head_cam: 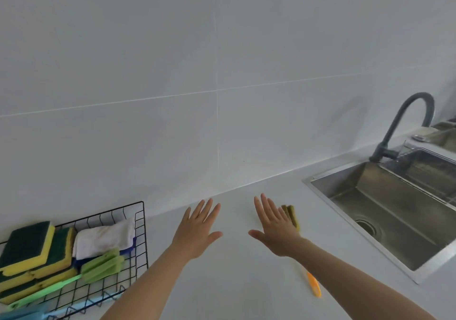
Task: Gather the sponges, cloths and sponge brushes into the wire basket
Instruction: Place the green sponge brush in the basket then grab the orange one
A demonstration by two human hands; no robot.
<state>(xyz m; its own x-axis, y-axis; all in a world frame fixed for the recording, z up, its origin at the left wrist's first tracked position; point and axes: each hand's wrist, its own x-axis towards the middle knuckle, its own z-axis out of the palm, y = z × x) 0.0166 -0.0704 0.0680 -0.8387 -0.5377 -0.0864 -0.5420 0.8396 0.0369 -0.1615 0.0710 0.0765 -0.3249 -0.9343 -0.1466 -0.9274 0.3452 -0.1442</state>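
Observation:
The black wire basket (142, 235) stands on the counter at the lower left. Inside lie several yellow-and-green sponges (27, 245), a white cloth (106, 235), a green sponge brush (101, 265) and a light blue brush handle (81, 305). My left hand (197, 230) hovers flat and open over the counter, right of the basket. My right hand (276, 228) is also flat and open, holding nothing. Behind its fingers shows the olive foam head (292, 214) of another sponge brush lying on the counter; its orange handle (313, 284) sticks out below my right forearm.
A stainless steel sink (370, 243) with a grey gooseneck tap (399, 122) is set into the white counter (234, 277) at the right. A pale tiled wall (197, 85) rises right behind the counter.

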